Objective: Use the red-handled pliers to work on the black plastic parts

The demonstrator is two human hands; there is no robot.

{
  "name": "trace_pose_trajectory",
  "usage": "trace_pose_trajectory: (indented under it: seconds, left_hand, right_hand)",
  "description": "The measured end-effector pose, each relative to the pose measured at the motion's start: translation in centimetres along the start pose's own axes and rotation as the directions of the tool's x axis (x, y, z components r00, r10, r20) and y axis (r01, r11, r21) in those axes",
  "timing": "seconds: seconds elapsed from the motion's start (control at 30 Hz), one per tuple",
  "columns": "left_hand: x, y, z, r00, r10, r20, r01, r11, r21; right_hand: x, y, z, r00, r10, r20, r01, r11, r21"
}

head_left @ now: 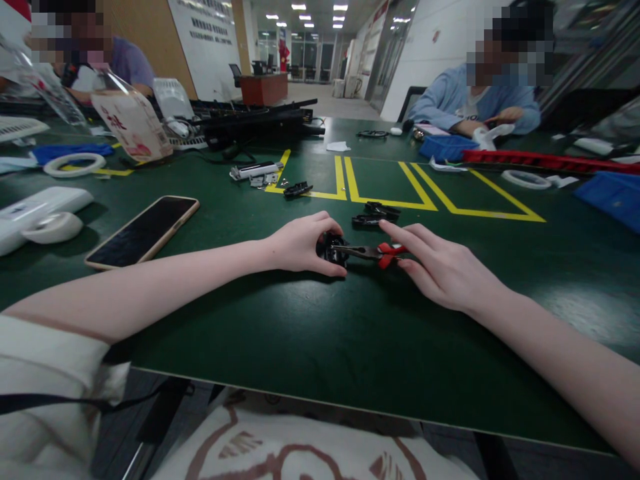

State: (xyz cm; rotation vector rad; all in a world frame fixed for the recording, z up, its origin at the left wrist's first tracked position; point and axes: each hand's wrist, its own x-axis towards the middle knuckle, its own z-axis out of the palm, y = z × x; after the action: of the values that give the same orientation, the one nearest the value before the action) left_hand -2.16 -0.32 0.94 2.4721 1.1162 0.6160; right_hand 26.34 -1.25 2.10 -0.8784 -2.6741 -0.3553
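My left hand (310,245) is closed around a small black plastic part (334,252), thumb at the near side and fingers over the far side. Red-handled pliers (367,252) reach into that part from the right, jaw tips touching it. The pliers' red grips lie between the thumb and fingers of my right hand (443,263). Just beyond my right fingertips are black plastic pieces (375,215) on the green table (320,333). What the jaws pinch inside the black part is too small to make out.
A phone (145,230) and a white tape roll (54,227) lie left. Ahead are another black piece (298,189), a silver metal part (257,171) and yellow tape outlines (390,203). A drink bottle (131,120) stands back left; a blue tray (613,193) sits right. Two people sit opposite.
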Motion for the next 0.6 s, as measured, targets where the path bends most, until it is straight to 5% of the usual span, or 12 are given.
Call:
trace_pose_trajectory:
  seconds: [0.6]
  left_hand:
    - [0.06, -0.03, 0.06, 1.000, 0.011, -0.004, -0.011, 1.000, 0.005]
  right_hand:
    - [-0.13, 0.32, 0.49, 0.999, -0.015, -0.047, 0.018, 0.998, 0.065]
